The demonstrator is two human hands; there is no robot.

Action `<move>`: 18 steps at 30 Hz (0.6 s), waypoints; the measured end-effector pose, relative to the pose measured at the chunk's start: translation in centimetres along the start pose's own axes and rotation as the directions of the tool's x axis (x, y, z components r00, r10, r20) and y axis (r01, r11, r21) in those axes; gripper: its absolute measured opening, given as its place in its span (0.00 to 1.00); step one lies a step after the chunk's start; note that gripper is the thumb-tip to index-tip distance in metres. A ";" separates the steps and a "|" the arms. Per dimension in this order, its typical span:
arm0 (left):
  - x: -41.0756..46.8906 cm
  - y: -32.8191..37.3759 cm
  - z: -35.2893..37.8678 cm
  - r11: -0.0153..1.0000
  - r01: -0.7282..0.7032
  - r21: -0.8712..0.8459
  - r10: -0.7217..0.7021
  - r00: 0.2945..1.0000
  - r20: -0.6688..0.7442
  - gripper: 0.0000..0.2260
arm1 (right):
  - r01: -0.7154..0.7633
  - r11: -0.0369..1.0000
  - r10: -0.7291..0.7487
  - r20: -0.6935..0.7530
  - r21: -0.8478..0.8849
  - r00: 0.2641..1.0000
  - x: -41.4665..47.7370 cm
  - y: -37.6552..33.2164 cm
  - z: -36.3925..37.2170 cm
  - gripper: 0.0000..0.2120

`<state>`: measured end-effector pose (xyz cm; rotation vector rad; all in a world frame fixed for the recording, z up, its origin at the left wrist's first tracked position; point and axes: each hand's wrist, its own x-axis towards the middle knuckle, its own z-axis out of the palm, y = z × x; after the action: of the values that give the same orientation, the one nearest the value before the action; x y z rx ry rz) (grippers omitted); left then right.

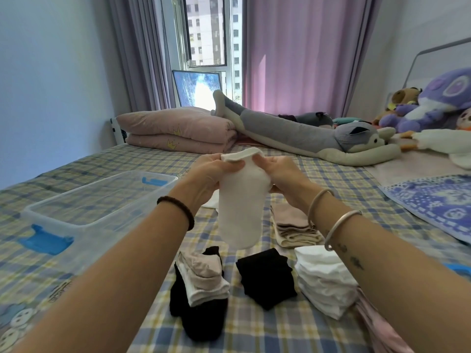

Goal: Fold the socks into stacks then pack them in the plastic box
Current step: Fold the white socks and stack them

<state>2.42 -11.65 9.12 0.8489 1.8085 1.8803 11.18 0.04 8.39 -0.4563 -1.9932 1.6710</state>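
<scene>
Both hands — left (209, 171), right (277, 171) — fingers clamped on white sock (240, 207) cuff, held above bed (331, 179). Align edges, fold evenly — then white stack (323, 276).

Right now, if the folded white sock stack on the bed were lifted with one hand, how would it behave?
Probably soft and floppy: the white sock stack shows wavy, uneven layer edges. Likely light, being thin fabric. It may slump or shed layers, since many loose layers are piled high.
</scene>
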 end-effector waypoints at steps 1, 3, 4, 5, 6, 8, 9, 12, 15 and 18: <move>-0.1 0.1 0.1 0.999 -0.011 -0.033 0.012 1.000 0.011 0.03 | -0.027 0.999 0.026 0.056 0.027 0.998 -0.1 0.1 -0.1 0.21; -0.3 0.3 0.4 0.997 -0.024 -0.075 0.025 1.000 0.013 0.05 | -0.064 0.997 0.054 0.207 0.042 0.977 -0.4 0.3 -0.4 0.15; -0.3 0.3 0.4 0.995 -0.023 -0.094 0.023 1.000 -0.002 0.05 | -0.069 0.997 0.061 0.267 0.022 0.962 -0.5 0.5 -0.7 0.11; -0.3 0.3 0.4 0.993 -0.017 -0.118 0.015 1.000 -0.022 0.05 | -0.070 0.997 0.061 0.296 0.019 0.953 -0.6 0.6 -0.8 0.08; -0.3 0.3 0.4 0.991 -0.008 -0.136 0.004 0.999 -0.033 0.05 | -0.069 0.997 0.057 0.294 0.033 0.954 -0.6 0.8 -0.8 0.06; -0.2 0.0 0.5 0.990 0.045 -0.134 -0.049 0.999 -0.024 0.07 | -0.052 0.995 0.031 0.234 0.084 0.972 -0.7 0.8 -0.7 0.07; -0.4 -0.2 0.6 0.990 0.092 -0.110 -0.094 0.995 -0.011 0.09 | -0.046 0.994 0.025 0.197 0.102 0.980 -0.8 0.7 -0.6 0.08; -0.7 -0.7 0.9 0.985 0.152 -0.082 -0.151 0.988 0.017 0.06 | -0.107 0.969 0.068 0.176 0.224 0.982 -0.9 0.5 -1.0 0.17; -0.6 -0.8 1.3 0.980 0.136 -0.148 -0.139 0.990 -0.010 0.06 | -0.217 0.944 0.131 0.321 0.250 0.938 -1.2 0.7 -1.5 0.18; -0.3 -0.6 1.5 0.972 0.110 -0.206 -0.116 0.993 -0.018 0.07 | -0.190 0.969 0.126 0.345 0.158 0.930 -1.5 1.2 -1.9 0.11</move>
<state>3.61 -10.68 8.42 0.6359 1.6084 1.9728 13.38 0.99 7.24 -0.2858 -2.0433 2.1375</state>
